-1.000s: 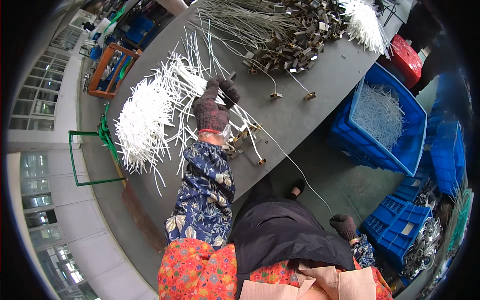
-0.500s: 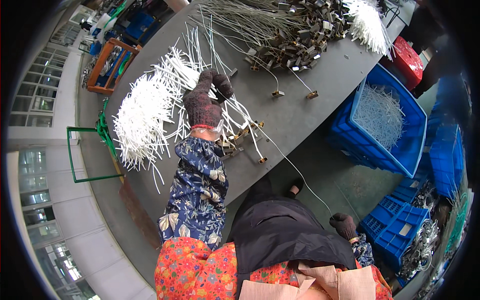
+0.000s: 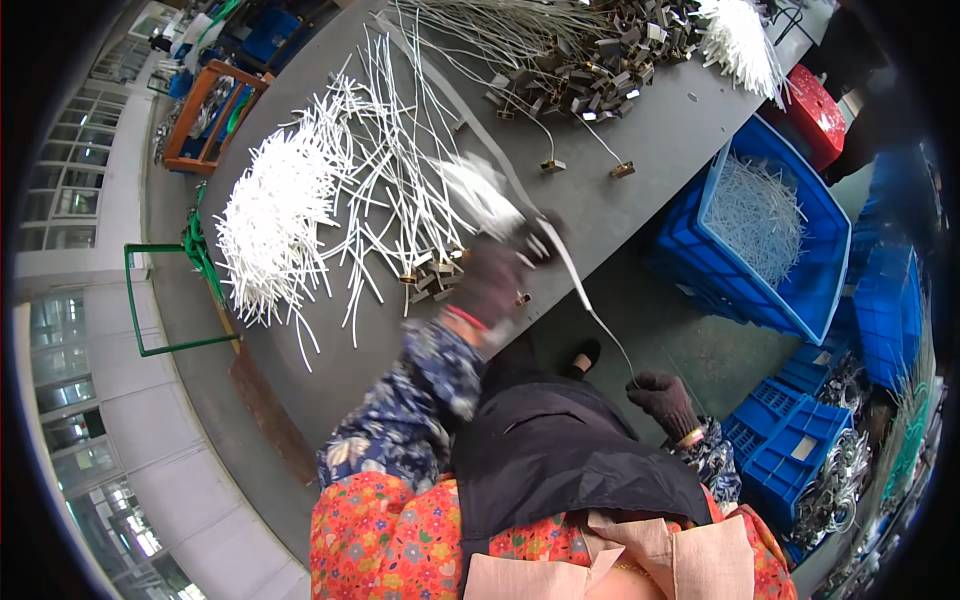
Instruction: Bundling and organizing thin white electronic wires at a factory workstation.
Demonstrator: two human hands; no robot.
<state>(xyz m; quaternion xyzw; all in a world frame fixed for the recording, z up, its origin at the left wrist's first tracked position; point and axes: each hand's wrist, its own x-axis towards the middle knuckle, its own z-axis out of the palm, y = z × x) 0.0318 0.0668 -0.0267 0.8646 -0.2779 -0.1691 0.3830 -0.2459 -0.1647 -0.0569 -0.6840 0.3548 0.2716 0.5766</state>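
My left hand [image 3: 500, 275], in a dark knitted glove, is smeared by motion over the table's near edge. A blurred bunch of thin white tubes [image 3: 478, 192] fans out from its fingers, which look closed on it. Beside the fingertips, a white tube [image 3: 567, 265] slants toward the lower right. From its lower end a thin pale wire [image 3: 615, 343] runs to my right hand [image 3: 665, 400], gloved and closed on the wire beyond the table edge. Small metal blocks [image 3: 432, 280] lie on the table beside my left hand, partly hidden by it.
A large heap of white tubes [image 3: 275, 215] covers the left of the grey table [image 3: 640, 215]. At the far side lie many wires with metal blocks [image 3: 590, 75] and another white tube bundle [image 3: 740, 45]. Blue crates [image 3: 690, 235] and a red stool [image 3: 815, 115] stand to the right.
My left hand has moved right and toward me, with blurred white tubes moving along. A white tube now surrounds part of the wire. My right hand has shifted slightly left and away from me.
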